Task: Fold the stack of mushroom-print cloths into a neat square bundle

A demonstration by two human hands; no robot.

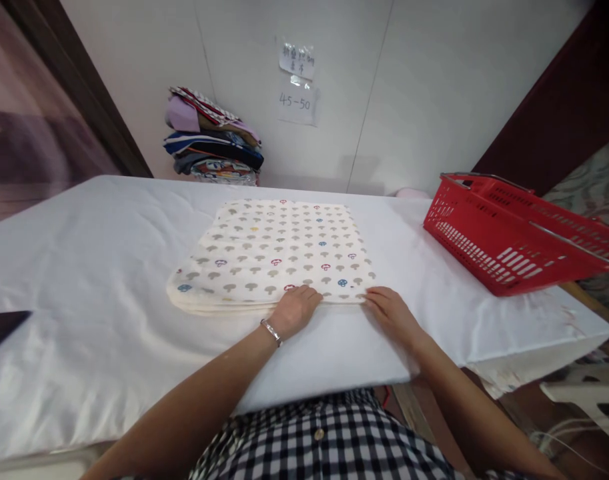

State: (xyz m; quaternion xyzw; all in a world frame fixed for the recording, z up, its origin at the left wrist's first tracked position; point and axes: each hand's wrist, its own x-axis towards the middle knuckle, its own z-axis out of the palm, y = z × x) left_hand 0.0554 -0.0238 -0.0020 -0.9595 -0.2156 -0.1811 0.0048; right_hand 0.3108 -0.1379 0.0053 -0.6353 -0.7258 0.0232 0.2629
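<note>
Mushroom-print cloth (284, 247), folded flat

Mushroom-print cloth (284, 247), folded in layers, lying flat on a white-covered table (109, 267). The left hand (297, 310), with a bracelet (271, 333) at its wrist, and the right hand (390, 315) touch its near edge. Beyond and right of the hands: red basket (519, 233). Beyond and left: stacked fabrics (214, 143).

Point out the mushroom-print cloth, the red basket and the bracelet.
Mushroom-print cloth (297, 250): head view, middle of top layer.
Red basket (499, 250): head view, long side wall.
Bracelet (271, 333): head view, visible band.
</note>
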